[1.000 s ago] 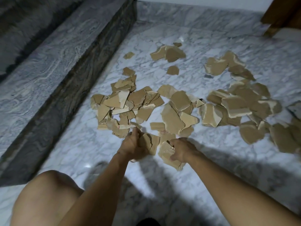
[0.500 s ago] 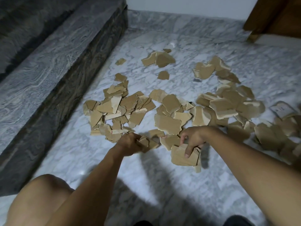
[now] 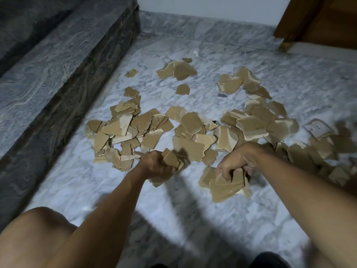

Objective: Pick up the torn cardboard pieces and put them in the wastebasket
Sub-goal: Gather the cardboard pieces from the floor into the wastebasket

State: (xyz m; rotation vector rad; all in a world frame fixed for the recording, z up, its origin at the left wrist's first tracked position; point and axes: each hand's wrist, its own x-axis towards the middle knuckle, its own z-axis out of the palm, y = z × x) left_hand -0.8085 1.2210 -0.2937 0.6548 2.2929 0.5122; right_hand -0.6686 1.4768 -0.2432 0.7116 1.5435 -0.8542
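Note:
Torn brown cardboard pieces [image 3: 190, 123] lie scattered over the white marble floor [image 3: 193, 219], in a wide band from left to right. My left hand [image 3: 154, 164] is shut on a bunch of cardboard pieces [image 3: 171, 159] at the near edge of the heap. My right hand [image 3: 238, 161] grips a stack of larger cardboard pieces [image 3: 227, 186] that hangs below its fingers, just above the floor. No wastebasket is in view.
A dark grey stone step [image 3: 48, 78] runs along the left side. A wooden door or cabinet [image 3: 318, 18] stands at the back right by the white wall. My bare knee [image 3: 38, 238] is at the bottom left.
Both hands have gathered more pieces and lifted slightly. My right hand has moved right with its stack, and the view has shifted a little.

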